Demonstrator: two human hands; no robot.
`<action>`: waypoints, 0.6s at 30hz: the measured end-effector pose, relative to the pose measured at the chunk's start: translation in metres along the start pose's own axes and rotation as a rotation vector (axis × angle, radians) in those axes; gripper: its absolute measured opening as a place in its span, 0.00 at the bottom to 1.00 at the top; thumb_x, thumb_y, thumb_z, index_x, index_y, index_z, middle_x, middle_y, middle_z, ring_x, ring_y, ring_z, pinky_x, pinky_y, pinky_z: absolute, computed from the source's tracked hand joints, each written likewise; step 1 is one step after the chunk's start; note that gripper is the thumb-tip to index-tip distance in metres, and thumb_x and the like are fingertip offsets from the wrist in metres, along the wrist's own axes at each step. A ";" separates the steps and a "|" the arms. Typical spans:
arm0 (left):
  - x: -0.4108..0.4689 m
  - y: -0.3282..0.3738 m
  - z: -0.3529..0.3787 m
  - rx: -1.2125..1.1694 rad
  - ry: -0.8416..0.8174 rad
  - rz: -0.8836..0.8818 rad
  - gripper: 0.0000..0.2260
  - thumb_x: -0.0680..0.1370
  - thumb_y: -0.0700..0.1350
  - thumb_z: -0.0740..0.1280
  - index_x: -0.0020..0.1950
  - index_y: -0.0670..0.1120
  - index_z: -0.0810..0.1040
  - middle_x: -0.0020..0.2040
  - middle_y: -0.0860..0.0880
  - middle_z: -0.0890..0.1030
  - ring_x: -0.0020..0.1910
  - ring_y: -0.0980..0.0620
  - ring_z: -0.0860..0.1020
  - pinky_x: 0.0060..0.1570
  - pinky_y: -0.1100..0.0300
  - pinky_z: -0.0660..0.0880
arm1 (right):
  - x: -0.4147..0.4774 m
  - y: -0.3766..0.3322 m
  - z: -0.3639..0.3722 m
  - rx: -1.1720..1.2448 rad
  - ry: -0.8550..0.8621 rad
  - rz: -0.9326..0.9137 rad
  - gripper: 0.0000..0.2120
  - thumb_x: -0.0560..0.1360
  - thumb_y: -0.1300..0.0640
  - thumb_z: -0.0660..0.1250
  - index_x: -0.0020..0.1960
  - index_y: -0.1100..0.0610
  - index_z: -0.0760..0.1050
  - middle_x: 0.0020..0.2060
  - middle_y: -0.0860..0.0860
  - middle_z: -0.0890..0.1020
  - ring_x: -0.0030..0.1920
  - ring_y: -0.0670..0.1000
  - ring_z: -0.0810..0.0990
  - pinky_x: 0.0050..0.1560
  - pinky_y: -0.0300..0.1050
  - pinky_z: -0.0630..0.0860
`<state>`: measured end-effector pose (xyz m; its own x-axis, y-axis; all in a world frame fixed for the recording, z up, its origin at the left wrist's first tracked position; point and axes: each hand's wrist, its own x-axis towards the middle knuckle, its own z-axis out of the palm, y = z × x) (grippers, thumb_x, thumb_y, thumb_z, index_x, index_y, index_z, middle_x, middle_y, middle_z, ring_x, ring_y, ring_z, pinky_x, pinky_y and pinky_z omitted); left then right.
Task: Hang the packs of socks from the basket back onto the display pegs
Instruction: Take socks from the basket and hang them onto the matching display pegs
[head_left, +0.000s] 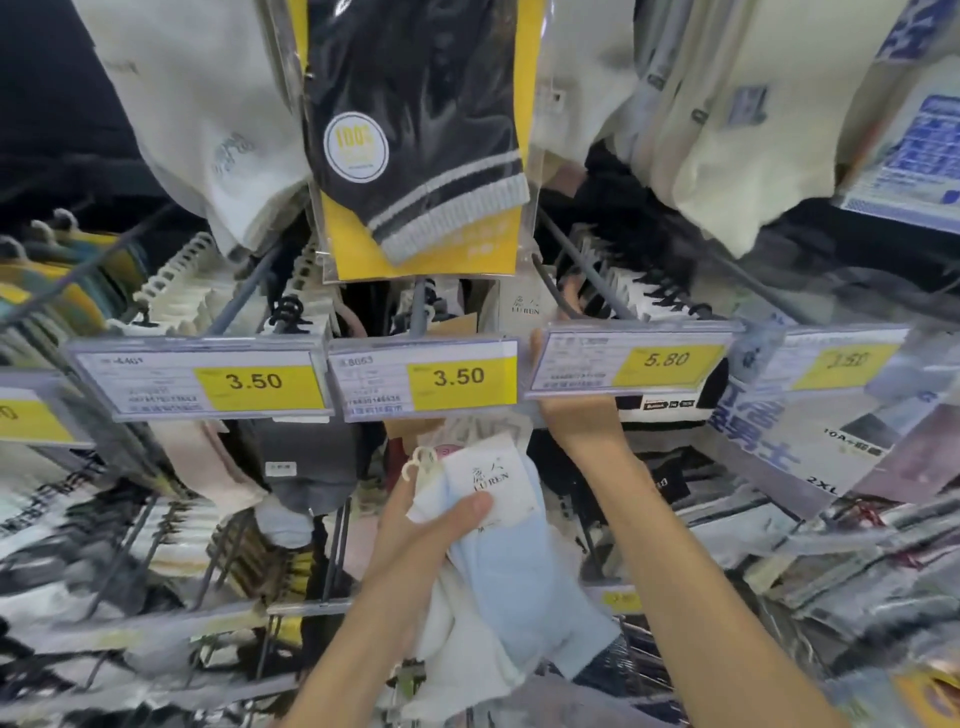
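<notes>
While sock-packed pegs (576, 265) crowd all round, left hand (415, 535) grips blue socks (498, 566), right hand (576, 415) clutches the 5.80 tag (628, 361).

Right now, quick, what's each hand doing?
Left hand: holding the light blue sock pack.
Right hand: gripping the 5.80 price tag.

Crowded shop rack (306, 605) with yellow price labels (254, 382), evenly lit

Grey display pegs (582, 265) with sock packs (415, 156), yellow price tags (457, 376), maybe underwear packs (831, 452) right.
</notes>
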<state>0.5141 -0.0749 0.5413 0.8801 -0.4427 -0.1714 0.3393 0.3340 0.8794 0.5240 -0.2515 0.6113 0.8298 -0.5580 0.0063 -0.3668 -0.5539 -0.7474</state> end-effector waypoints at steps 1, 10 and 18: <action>0.001 0.000 0.001 -0.006 0.012 0.002 0.25 0.58 0.43 0.82 0.53 0.56 0.84 0.48 0.49 0.88 0.45 0.51 0.87 0.36 0.60 0.81 | -0.012 0.002 -0.002 -0.006 0.099 -0.174 0.14 0.81 0.61 0.59 0.65 0.60 0.74 0.63 0.54 0.78 0.64 0.51 0.74 0.55 0.33 0.66; 0.005 -0.008 0.008 0.003 -0.066 0.033 0.24 0.60 0.45 0.78 0.56 0.52 0.81 0.46 0.48 0.87 0.44 0.51 0.86 0.37 0.60 0.81 | -0.093 0.046 0.011 0.547 -0.015 -0.194 0.22 0.68 0.61 0.78 0.55 0.40 0.76 0.47 0.41 0.83 0.46 0.42 0.82 0.44 0.33 0.77; 0.000 -0.015 0.008 -0.066 -0.029 -0.102 0.22 0.54 0.46 0.83 0.41 0.68 0.84 0.46 0.53 0.88 0.44 0.53 0.87 0.35 0.59 0.81 | -0.087 0.071 -0.012 0.700 -0.104 -0.123 0.18 0.73 0.67 0.72 0.56 0.47 0.78 0.51 0.46 0.85 0.49 0.46 0.84 0.44 0.35 0.78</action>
<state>0.5070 -0.0862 0.5318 0.8304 -0.5007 -0.2444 0.4481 0.3396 0.8270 0.4206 -0.2491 0.5656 0.8962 -0.4361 0.0809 0.0591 -0.0635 -0.9962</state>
